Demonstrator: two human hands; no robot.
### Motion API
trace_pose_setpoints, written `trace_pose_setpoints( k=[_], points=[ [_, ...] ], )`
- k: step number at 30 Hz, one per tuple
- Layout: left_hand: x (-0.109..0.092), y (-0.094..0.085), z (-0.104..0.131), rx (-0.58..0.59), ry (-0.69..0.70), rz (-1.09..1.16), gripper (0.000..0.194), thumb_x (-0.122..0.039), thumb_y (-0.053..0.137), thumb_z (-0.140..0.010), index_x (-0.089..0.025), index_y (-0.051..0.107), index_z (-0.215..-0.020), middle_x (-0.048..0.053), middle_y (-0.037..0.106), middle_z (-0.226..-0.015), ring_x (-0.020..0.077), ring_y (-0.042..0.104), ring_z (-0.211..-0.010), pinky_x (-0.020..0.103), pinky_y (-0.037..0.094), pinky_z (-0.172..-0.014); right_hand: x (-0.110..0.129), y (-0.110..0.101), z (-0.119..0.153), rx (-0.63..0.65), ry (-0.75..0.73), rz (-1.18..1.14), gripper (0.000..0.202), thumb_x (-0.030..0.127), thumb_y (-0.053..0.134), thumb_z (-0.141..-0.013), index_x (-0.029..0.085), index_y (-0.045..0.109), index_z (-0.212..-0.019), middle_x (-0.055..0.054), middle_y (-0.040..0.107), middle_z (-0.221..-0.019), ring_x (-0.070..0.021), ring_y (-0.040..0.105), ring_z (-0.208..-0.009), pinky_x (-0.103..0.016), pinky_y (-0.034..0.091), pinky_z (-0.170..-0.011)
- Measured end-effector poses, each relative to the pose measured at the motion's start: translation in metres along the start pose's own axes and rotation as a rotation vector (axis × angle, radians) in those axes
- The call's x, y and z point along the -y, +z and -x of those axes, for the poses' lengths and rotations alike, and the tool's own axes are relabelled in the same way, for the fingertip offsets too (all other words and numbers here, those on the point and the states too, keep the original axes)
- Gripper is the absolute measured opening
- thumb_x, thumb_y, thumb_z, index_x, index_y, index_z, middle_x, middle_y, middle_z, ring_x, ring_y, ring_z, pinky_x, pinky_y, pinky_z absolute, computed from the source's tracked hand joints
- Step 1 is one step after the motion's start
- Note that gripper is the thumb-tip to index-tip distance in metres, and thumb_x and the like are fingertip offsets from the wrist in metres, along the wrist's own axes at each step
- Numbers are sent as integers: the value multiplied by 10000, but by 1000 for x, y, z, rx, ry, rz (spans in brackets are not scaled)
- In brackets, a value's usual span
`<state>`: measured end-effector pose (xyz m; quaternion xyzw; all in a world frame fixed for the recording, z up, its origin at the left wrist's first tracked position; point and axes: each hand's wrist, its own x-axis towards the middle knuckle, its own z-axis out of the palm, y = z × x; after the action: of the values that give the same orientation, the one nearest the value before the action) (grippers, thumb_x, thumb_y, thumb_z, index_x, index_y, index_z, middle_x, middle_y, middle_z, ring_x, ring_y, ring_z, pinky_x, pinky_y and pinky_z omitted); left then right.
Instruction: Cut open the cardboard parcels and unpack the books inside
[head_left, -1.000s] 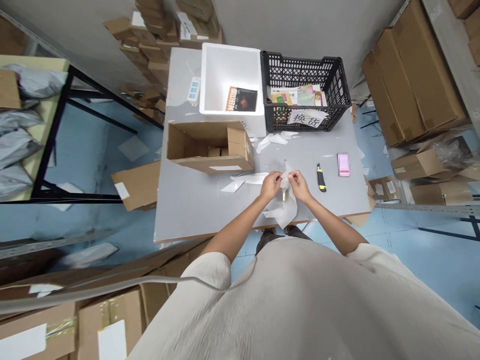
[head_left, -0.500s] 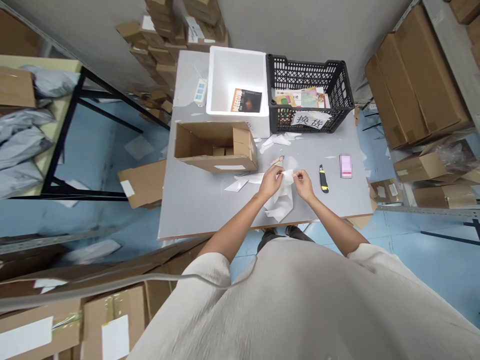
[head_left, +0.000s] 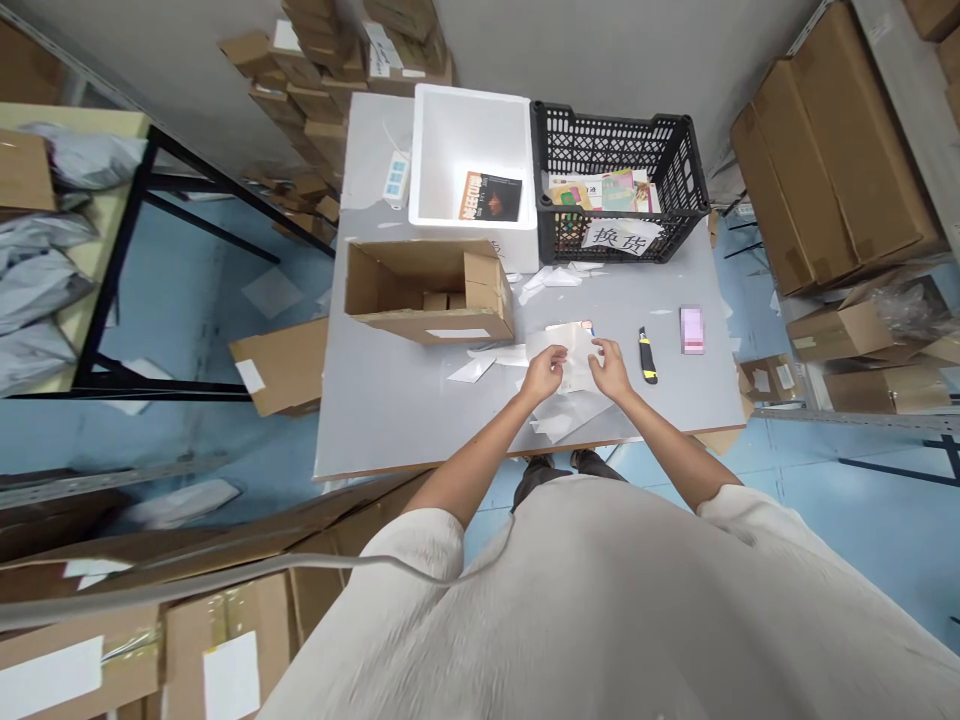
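A thin whitish sheet [head_left: 577,350] lies spread between my hands near the front of the grey table. My left hand [head_left: 545,372] pinches it on the left with bent fingers. On the right edge, the fingers of my right hand [head_left: 609,370] are curled against the same sheet. Past its far edge peeks a small colourful item [head_left: 586,326], mostly covered, so its kind does not show. Another translucent white piece [head_left: 566,415] lies below my hands, close to the table edge.
An open cardboard box [head_left: 427,290] stands to the left. Behind are a white foam box [head_left: 517,245] with a book and a black crate [head_left: 621,215] with booklets. A utility knife [head_left: 647,355] and a phone [head_left: 691,330] lie to the right. Paper scraps [head_left: 472,369] are scattered about.
The whitish sheet, bunched up between my fingertips before, is now opened out flatter and covers more of the colourful item. My hands have moved slightly apart.
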<state>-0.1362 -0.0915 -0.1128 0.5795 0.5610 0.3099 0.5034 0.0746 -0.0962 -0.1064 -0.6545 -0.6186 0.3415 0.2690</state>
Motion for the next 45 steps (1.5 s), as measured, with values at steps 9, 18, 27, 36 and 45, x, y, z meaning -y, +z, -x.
trace_pose_setpoints(
  k=[9, 18, 27, 36, 45],
  points=[
    [4, 9, 4, -56, 7, -43, 479, -54, 566, -887, -219, 724, -1308, 108, 768, -1335, 236, 767, -1184, 424, 624, -1136, -11, 19, -3, 126, 78, -41, 260, 316, 619, -950, 254, 767, -1155, -65, 783, -1036, -263, 701, -919, -450, 617, -984],
    [14, 11, -13, -68, -155, -229, 275, -202, 770, -898, -240, 786, -1170, 122, 711, -1301, 299, 734, -1077, 486, 581, -1131, -14, -10, -7, 1, 74, -242, 259, 463, 585, -956, 247, 701, -1038, -106, 779, -1138, -266, 691, -993, -446, 594, -1049],
    [-20, 59, -25, 46, -10, 248, 69, -266, 659, -944, -229, 676, -887, 19, 755, -946, 210, 715, -969, 360, 579, -984, -21, -21, -1, -37, 35, -193, 448, 446, 640, -958, 235, 693, -1350, -95, 734, -1231, -209, 666, -899, -375, 614, -897],
    [-17, 59, -28, 34, -92, 330, 102, -174, 677, -805, -225, 691, -892, 16, 779, -977, 225, 750, -996, 372, 611, -968, -30, -25, 1, 114, 0, -69, 325, 348, 679, -892, 220, 759, -1180, -90, 762, -1201, -225, 693, -887, -401, 595, -937],
    [8, 60, -30, -7, -257, -68, 377, -56, 607, -851, -232, 745, -1154, 90, 796, -1334, 263, 761, -1174, 442, 592, -1133, -48, -47, 8, 158, 101, 441, 268, 203, 537, -1003, 188, 743, -1175, -156, 767, -1192, -315, 675, -1083, -390, 514, -947]
  ],
)
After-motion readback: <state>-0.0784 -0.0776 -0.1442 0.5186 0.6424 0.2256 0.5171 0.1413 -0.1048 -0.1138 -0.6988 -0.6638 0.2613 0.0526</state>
